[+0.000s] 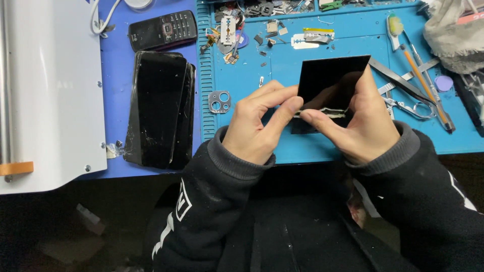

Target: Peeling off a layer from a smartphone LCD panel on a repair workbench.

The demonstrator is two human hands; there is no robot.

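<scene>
- Black glass panel held tilted over the blue work mat, lower edge at the fingertips, top corner free.
- Left hand pinches a thin pale strip along the panel's lower edge; right hand grips the panel from its right side, thumb on the same strip. Both clenched on it, nothing released.
- Risk, my read: strip tears if pulled unevenly; panel flexes and cracks under the two-thumb squeeze; broken edge cuts a finger.
- Slip would drop it onto tweezers and scissors just right.
- Loose razor blade and small parts lie beyond the panel.
- Camera bezel near the left knuckles.
- Stacked cracked phones well apart, left.
- Open room: bare mat directly below the hands; near mat edge touches the sleeves.
</scene>
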